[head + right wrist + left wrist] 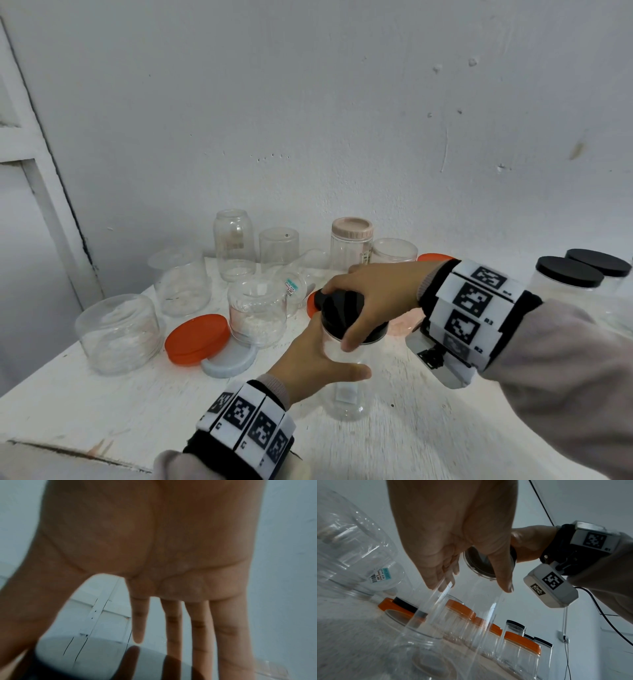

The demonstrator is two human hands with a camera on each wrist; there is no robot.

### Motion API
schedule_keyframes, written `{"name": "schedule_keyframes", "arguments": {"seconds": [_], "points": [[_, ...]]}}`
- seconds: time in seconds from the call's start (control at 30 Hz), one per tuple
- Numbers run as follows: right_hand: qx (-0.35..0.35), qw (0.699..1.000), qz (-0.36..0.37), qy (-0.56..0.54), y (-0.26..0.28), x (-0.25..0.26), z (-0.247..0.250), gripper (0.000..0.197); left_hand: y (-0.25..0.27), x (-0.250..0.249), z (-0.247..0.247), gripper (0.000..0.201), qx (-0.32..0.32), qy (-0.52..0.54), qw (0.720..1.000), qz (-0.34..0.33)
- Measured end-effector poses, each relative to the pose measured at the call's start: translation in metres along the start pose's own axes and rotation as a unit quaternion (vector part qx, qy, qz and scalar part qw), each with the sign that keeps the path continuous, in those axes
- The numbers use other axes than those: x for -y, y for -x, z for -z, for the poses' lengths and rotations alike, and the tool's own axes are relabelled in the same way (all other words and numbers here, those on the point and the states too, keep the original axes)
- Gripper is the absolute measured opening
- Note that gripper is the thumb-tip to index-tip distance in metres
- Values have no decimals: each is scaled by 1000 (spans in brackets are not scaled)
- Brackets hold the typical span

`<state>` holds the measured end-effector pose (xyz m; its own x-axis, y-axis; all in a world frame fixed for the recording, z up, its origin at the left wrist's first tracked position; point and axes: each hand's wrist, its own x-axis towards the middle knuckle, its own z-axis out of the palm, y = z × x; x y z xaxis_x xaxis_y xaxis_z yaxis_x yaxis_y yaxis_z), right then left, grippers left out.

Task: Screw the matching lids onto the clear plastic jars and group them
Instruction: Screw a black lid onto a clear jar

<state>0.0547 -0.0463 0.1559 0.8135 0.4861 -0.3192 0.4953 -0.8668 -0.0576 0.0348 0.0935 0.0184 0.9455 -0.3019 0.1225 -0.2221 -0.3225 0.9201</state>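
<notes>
A tall clear jar (346, 394) stands upright on the white table (102, 404), near the front middle. My left hand (329, 356) grips its upper body, fingers round the far side and thumb across the near side. A black lid (334, 308) sits on the jar's mouth. My right hand (363, 308) comes from the right and holds this lid from above, fingers over the far rim and thumb on the near rim. From the left wrist, the left hand (471, 586) wraps the jar (462, 615), with the lid (481, 563) above it. The right wrist view shows fingers (199, 622) reaching down onto the glossy lid (85, 662).
Several open clear jars stand at the back left, one with a price sticker (294, 287). An orange lid (197, 339) overlaps a pale blue lid (229, 363). A pink-lidded jar (351, 240) is at the back. Black-lidded jars (568, 277) and orange-lidded jars (522, 641) are grouped at the right.
</notes>
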Motion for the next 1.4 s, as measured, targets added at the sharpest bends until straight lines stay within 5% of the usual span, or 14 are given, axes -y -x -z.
{"name": "schedule_keyframes", "arguments": {"seconds": [0.17,0.43,0.7,1.0,1.2,1.4], "points": [[8,999,45,-7,1,-2,5,73,0,1,0,98,-2,3,1000,3],[-22,999,-22,16,-4,3,-2,76,0,1,1,95,4,-2,1000,-2],[16,999,35,-6,0,0,5,71,-1,4,0,93,-5,4,1000,1],[-27,999,-22,27,-2,5,-3,76,-1,2,0,91,1,4,1000,-11],[38,999,16,15,1,1,6,80,-1,3,-1,96,-8,6,1000,-6],[-6,1000,-11,3,-1,1,-1,75,-2,3,-1,93,1,7,1000,-14]]}}
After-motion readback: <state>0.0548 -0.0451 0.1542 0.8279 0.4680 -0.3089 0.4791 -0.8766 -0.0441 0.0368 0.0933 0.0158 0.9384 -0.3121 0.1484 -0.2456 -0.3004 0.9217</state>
